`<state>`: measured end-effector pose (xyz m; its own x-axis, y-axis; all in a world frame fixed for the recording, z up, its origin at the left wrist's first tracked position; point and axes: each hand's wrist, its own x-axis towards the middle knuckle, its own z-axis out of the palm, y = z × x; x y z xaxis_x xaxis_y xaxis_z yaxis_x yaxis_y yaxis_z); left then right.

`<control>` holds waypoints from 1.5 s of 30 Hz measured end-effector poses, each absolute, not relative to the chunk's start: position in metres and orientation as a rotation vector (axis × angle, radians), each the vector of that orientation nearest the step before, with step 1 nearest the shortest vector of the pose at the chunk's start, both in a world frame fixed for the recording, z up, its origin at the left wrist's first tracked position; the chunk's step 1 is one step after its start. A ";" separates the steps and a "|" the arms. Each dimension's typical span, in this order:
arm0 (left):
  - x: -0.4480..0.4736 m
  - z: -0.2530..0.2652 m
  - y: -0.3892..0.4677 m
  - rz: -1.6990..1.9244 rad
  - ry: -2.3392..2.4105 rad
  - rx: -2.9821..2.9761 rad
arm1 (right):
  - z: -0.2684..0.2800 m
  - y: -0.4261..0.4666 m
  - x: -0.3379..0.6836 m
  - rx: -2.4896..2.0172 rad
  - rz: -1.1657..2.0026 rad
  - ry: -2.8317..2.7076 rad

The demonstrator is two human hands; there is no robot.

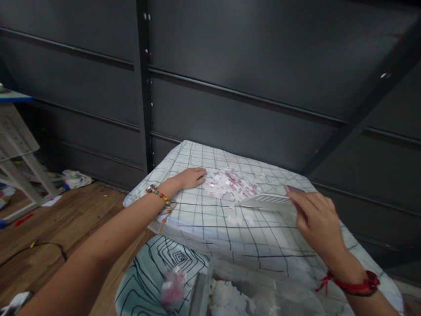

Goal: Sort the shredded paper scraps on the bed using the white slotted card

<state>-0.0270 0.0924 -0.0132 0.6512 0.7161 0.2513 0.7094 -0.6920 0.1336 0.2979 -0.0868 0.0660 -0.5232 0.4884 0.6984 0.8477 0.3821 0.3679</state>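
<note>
On the checked tablecloth lies a heap of small white and pink jigsaw puzzle pieces [233, 183]. My left hand [193, 178] rests palm down at the heap's left edge, fingers stretched out and holding nothing. My right hand [316, 217] is closed on a flat white slotted tool [268, 200], whose blade reaches left to the near right side of the heap. A few pale pieces [235, 218] lie apart, nearer to me. Below the table edge, a clear plastic bin [284, 300] holds many white puzzle pieces [228, 308].
The white checked tablecloth [202, 228] covers a table against a dark panelled wall [229, 42]. A teal patterned cushion [140, 284] bears a pink-and-white plastic bag [174, 286] left of the bin. Another desk [0, 99] stands far left, with a cable [49, 243] on the wooden floor.
</note>
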 end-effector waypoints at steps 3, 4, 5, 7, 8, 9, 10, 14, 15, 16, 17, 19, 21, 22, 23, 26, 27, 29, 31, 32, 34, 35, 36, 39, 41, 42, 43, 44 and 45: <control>-0.027 -0.011 0.091 0.449 1.218 2.839 | 0.065 -0.089 0.290 -1.108 -1.002 -2.202; -0.027 -0.011 0.090 0.451 1.216 2.838 | 0.064 -0.090 0.288 -1.089 -1.001 -2.217; -0.027 -0.011 0.090 0.454 1.214 2.835 | 0.064 -0.091 0.286 -1.074 -0.995 -2.232; -0.027 -0.010 0.090 0.465 1.205 2.825 | 0.064 -0.096 0.286 -1.059 -0.962 -2.254; -0.027 -0.011 0.090 0.471 1.200 2.819 | 0.064 -0.099 0.288 -1.053 -0.939 -2.260; -0.027 -0.011 0.090 0.475 1.196 2.812 | 0.065 -0.102 0.291 -1.044 -0.912 -2.265; -0.028 -0.012 0.091 0.477 1.194 2.806 | 0.066 -0.105 0.294 -1.032 -0.890 -2.268; -0.028 -0.013 0.092 0.480 1.193 2.805 | 0.070 -0.111 0.304 -1.012 -0.906 -2.221; -0.028 -0.013 0.093 0.477 1.197 2.809 | 0.071 -0.109 0.304 -1.018 -0.929 -2.201; -0.027 -0.013 0.093 0.470 1.200 2.813 | 0.071 -0.107 0.304 -1.025 -0.951 -2.183; -0.027 -0.013 0.093 0.464 1.202 2.816 | 0.070 -0.104 0.304 -1.034 -0.970 -2.168; -0.027 -0.012 0.092 0.459 1.195 2.818 | 0.068 -0.097 0.302 -1.064 -0.991 -2.166; -0.027 -0.012 0.092 0.472 1.188 2.820 | 0.064 -0.093 0.300 -1.110 -0.987 -2.192; -0.028 -0.012 0.092 0.482 1.186 2.823 | 0.063 -0.091 0.299 -1.126 -0.973 -2.208; -0.028 -0.013 0.092 0.487 1.185 2.826 | 0.061 -0.091 0.299 -1.134 -0.955 -2.227; -0.028 -0.015 0.094 0.489 1.188 2.834 | 0.060 -0.096 0.303 -1.102 -0.893 -2.252; -0.029 -0.016 0.095 0.487 1.192 2.834 | 0.061 -0.098 0.305 -1.088 -0.876 -2.244; -0.029 -0.017 0.096 0.488 1.195 2.831 | 0.062 -0.102 0.310 -1.080 -0.856 -2.207; -0.028 -0.016 0.096 0.488 1.195 2.826 | 0.062 -0.105 0.315 -1.101 -0.859 -2.160; -0.028 -0.016 0.095 0.484 1.196 2.823 | 0.062 -0.106 0.316 -1.120 -0.873 -2.143; -0.027 -0.014 0.093 0.465 1.209 2.821 | 0.059 -0.107 0.317 -1.164 -0.910 -2.137; -0.027 -0.012 0.091 0.452 1.221 2.822 | 0.057 -0.108 0.317 -1.175 -0.927 -2.147; -0.027 -0.011 0.090 0.440 1.231 2.826 | 0.055 -0.109 0.315 -1.179 -0.939 -2.162; -0.026 -0.006 0.084 0.442 1.233 2.853 | 0.051 -0.116 0.305 -1.182 -0.932 -2.200; -0.027 -0.002 0.081 0.451 1.231 2.866 | 0.051 -0.124 0.297 -1.197 -0.903 -2.214; -0.028 -0.001 0.079 0.445 1.240 2.864 | 0.052 -0.128 0.293 -1.198 -0.886 -2.220; -0.029 0.001 0.077 0.431 1.252 2.855 | 0.053 -0.131 0.290 -1.194 -0.867 -2.226; -0.031 0.002 0.074 0.411 1.267 2.841 | 0.054 -0.133 0.287 -1.191 -0.851 -2.230; -0.033 0.004 0.071 0.389 1.282 2.823 | 0.055 -0.134 0.284 -1.191 -0.838 -2.229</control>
<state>-0.0332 0.0709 0.0036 0.6325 0.7433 0.2181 0.7390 -0.6634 0.1177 0.2842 -0.1343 0.0554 -0.5097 0.5613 0.6520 0.8519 0.4355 0.2909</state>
